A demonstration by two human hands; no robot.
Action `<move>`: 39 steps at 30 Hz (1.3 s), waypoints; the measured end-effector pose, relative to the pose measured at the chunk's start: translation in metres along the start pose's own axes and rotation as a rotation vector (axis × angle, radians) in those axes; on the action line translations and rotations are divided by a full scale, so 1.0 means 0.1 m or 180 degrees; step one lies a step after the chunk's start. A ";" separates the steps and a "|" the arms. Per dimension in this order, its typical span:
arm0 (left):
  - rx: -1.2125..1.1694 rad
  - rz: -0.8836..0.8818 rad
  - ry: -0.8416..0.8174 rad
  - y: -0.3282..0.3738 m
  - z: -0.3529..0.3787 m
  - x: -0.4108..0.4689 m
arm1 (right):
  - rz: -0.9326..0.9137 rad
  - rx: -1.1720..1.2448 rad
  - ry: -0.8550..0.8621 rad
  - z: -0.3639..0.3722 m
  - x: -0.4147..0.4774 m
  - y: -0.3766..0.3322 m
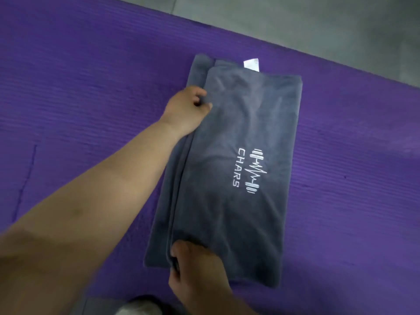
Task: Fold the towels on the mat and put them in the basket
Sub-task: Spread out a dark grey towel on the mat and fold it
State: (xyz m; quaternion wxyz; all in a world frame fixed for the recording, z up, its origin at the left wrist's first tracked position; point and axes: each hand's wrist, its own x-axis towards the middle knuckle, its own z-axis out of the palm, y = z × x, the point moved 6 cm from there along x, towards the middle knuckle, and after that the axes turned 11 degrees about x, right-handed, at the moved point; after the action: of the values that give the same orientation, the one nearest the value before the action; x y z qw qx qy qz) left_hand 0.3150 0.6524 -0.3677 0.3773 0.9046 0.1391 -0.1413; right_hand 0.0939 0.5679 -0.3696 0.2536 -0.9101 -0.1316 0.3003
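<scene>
folding under way on a purple mat (91,87) — grey towel (238,212) laid flat near the mat's middle, already doubled into a long panel, embroidered logo (250,170) facing up, white label (251,64) poking out at the far end. grips the stacked layers along the long left edge with both hands: left hand (186,110) curled round the edge towards the far end, right hand (195,269) pinching the near corner. holds at two spaced points, likely to keep the layers aligned and taut so the next fold lands square rather than sagging in the middle. lower layer showing as a strip past the top one on the left — probably about to be evened up or turned over. no basket in view; only grey floor (295,23) beyond the mat.
</scene>
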 end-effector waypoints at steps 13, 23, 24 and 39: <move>0.0271 0.0827 0.0386 0.43 -0.07 0.50 | -0.0425 -0.0064 0.0859 0.08 -0.02 -0.14; -0.0221 0.0830 0.0231 0.18 -0.17 0.15 | -0.0776 -0.0262 0.0913 0.21 0.06 -0.29; -0.0367 0.0742 0.0216 0.10 -0.15 0.03 | -0.0850 -0.0218 0.0958 0.21 0.06 -0.30; 0.0114 -0.0344 0.0175 -0.93 0.01 -1.46 | -0.2186 -0.0139 0.0027 0.07 -0.33 -0.11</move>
State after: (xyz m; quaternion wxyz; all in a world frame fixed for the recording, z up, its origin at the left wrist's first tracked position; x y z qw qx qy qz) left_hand 0.1471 0.6932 -0.3759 0.3489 0.9059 0.1956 -0.1391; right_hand 0.0631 0.5665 -0.3528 0.3209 -0.8191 -0.4356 0.1907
